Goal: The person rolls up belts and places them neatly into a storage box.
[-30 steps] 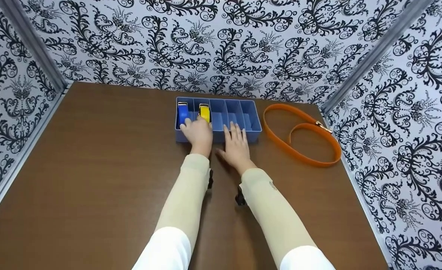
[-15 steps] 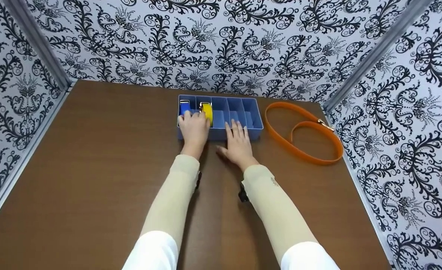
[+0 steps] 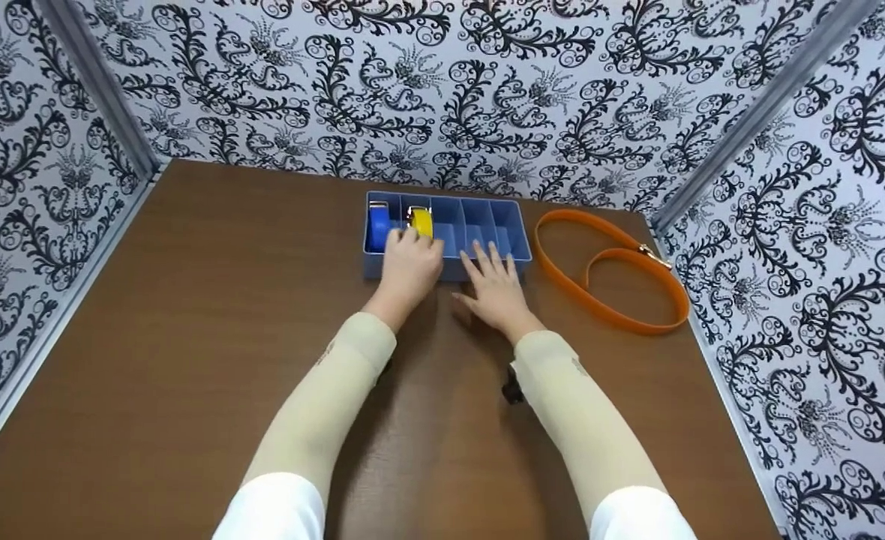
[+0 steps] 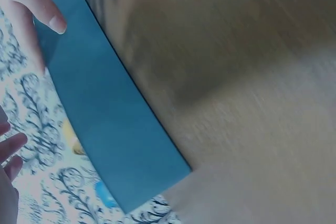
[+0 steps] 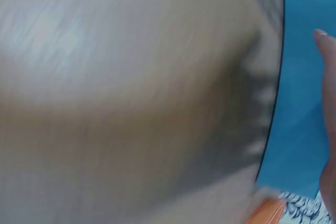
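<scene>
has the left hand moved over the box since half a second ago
Yes, slightly right: judged against the box, the left hand now hides less of the blue strap.

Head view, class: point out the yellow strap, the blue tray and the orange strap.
Yellow strap (image 3: pixel 422 221), head view, on its curved band.
Blue tray (image 3: pixel 452 269), head view, on its front wall.
Orange strap (image 3: pixel 585 298), head view, lower left stretch.

You face a smooth, matt plastic box (image 4: pixel 110 98) and a faintly glossy, wood-grained table (image 3: pixel 187 315); your sleeves (image 3: pixel 326 397) are matt cloth.
</scene>
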Demonstrator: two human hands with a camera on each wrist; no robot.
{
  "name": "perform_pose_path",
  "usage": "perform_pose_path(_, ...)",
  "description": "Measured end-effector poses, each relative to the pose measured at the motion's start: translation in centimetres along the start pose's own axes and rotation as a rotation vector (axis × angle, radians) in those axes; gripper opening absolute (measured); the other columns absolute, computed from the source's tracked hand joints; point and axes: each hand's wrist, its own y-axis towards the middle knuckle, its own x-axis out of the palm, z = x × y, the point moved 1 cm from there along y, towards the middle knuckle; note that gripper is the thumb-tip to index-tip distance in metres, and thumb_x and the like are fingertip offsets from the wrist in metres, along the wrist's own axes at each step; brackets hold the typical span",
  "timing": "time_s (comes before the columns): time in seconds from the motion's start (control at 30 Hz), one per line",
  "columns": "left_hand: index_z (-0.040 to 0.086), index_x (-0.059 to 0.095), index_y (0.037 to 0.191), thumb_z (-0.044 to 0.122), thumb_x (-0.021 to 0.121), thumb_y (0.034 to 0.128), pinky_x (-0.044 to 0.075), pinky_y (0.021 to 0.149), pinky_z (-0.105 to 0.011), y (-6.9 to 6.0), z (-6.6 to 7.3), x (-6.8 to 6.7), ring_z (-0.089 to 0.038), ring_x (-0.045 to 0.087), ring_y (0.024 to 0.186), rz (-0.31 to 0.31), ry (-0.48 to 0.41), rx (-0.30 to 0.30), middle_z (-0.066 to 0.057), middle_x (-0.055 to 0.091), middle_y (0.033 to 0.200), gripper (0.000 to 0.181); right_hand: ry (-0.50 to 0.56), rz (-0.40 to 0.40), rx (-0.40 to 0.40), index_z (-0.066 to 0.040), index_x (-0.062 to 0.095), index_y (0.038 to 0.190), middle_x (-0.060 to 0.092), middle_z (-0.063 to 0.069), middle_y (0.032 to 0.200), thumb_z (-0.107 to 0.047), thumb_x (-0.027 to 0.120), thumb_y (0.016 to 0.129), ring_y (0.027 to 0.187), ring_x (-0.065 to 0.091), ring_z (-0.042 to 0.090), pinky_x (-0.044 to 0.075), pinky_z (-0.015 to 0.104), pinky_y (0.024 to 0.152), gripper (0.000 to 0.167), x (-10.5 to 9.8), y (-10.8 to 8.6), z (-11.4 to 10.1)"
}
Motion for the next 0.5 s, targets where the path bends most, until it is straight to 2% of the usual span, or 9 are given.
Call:
perform_pose_path(0.13, 0.005, 0.073, 0.093, 0.015, 0.063, 0.0899, 0.045, 0.074, -0.049, -0.6, 1.1, -1.0, -0.031, 0.06, 0.082, -0.025, -0.039, 0.058, -0.011, 0.072, 0.089, 0.014, 0.005, 0.099, -0.012, -0.019, 0.029, 0.155, 0.013, 0.009, 0.162, -0.053, 0.055, 0.094, 0.147, 0.006, 0.035, 0.002, 0.058, 0.114, 0.074, 0.4, -1.5, 2.2)
perform_pose_path(0.2, 0.006, 0.072, 0.093, 0.016, 0.064, 0.0902, 0.044, 0.074, -0.049, -1.1, 1.5, -1.5, -0.03, 0.059, 0.082, -0.061, -0.055, 0.079, -0.011, 0.072, 0.089, 0.013, 0.011, 0.151, -0.004, -0.017, 0.033, 0.154, 0.017, 0.009, 0.161, -0.05, 0.056, 0.094, 0.147, 0.01, 0.034, 0.001, 0.057, 0.114, 0.072, 0.6, -2.2, 3.4)
perform_pose_path(0.33, 0.008, 0.07, 0.096, 0.012, 0.065, 0.0897, 0.043, 0.079, -0.049, -2.0, 1.9, -2.2, -0.03, 0.057, 0.085, -0.189, -0.059, 0.108, -0.01, 0.071, 0.089, 0.009, 0.034, 0.215, 0.046, -0.012, 0.038, 0.151, 0.023, 0.012, 0.159, -0.045, 0.06, 0.094, 0.146, 0.014, 0.033, 0.001, 0.056, 0.115, 0.069, 1.0, -3.7, 5.9)
perform_pose_path(0.5, 0.012, 0.069, 0.106, 0.007, 0.072, 0.084, 0.041, 0.088, -0.05, -3.0, 1.9, -2.9, -0.029, 0.056, 0.091, -0.368, -0.048, 0.116, -0.008, 0.07, 0.092, 0.023, 0.052, 0.193, 0.179, -0.009, 0.034, 0.152, 0.02, 0.014, 0.159, -0.045, 0.057, 0.095, 0.146, 0.013, 0.034, 0.0, 0.059, 0.113, 0.071, 1.5, -5.5, 8.9)
